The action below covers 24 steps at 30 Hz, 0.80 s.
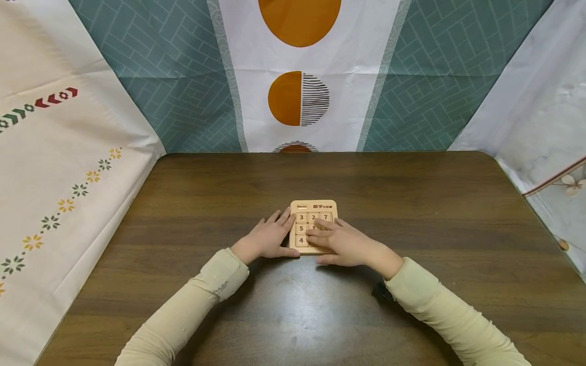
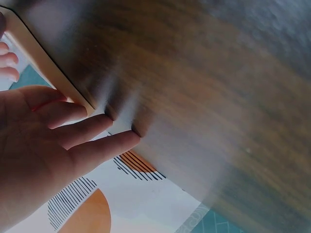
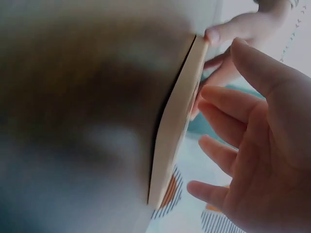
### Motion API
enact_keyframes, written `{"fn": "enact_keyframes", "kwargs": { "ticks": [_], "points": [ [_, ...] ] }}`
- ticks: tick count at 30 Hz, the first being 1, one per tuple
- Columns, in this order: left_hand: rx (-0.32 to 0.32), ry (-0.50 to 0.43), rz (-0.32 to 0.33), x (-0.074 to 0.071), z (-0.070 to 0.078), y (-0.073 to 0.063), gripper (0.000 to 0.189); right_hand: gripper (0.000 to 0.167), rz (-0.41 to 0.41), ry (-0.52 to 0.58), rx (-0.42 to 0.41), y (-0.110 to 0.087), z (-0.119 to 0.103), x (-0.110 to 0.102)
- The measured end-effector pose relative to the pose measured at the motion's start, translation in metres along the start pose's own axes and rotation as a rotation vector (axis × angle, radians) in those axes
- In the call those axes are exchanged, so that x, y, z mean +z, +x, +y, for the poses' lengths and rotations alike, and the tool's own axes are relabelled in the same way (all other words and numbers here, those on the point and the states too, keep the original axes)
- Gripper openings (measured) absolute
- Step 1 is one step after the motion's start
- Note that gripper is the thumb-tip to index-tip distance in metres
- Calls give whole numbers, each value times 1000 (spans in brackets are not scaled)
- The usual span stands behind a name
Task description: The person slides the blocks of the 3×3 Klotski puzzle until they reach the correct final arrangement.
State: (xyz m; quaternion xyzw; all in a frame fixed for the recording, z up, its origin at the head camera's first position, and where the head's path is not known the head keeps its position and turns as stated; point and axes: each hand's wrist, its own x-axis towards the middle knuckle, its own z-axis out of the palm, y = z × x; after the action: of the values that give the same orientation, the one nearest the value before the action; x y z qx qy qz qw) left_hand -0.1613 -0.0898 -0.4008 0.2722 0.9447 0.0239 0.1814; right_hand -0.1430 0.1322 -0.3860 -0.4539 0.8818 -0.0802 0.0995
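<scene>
A pale wooden sliding number puzzle [image 1: 309, 202] lies flat on the table, its numbered tiles facing up. Tiles 3, 2 and 7 form the top row; 5 and a partly covered 1 show in the middle, and 4 at lower left. My left hand [image 1: 271, 238] rests along the puzzle's left side, fingers extended, thumb at the near left corner. Over the lower right tiles spreads my right hand [image 1: 346, 244], hiding several of them. In the right wrist view its fingers are loosely extended above the puzzle's edge [image 3: 170, 131]; whether a fingertip touches a tile, I cannot tell.
The brown wooden table [image 1: 220, 188] stretches out around the puzzle. A small black object [image 1: 382, 292] is partly under the right cuff. Patterned cloth [image 1: 183, 76] hangs behind the table's far edge, and a light cloth [image 1: 68, 203] hangs at the left.
</scene>
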Motion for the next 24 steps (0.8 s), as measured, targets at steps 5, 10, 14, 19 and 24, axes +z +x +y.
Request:
{"fn": "enact_keyframes", "kwargs": {
  "ticks": [5,10,14,19,24],
  "points": [
    [5,5,7,0,0,0,98,57,-23,-7,-22,3,-7,3],
    [5,-2,6,0,0,0,97,56,-27,-3,-24,1,-7,4],
    [1,-1,3,-1,1,-1,97,55,-19,-3,-37,-1,-4,4],
    [4,-3,5,-1,1,0,97,54,-13,6,-30,-7,-2,3],
    [2,0,1,0,1,0,98,54,-24,34,-13,-13,1,1]
  ]
}}
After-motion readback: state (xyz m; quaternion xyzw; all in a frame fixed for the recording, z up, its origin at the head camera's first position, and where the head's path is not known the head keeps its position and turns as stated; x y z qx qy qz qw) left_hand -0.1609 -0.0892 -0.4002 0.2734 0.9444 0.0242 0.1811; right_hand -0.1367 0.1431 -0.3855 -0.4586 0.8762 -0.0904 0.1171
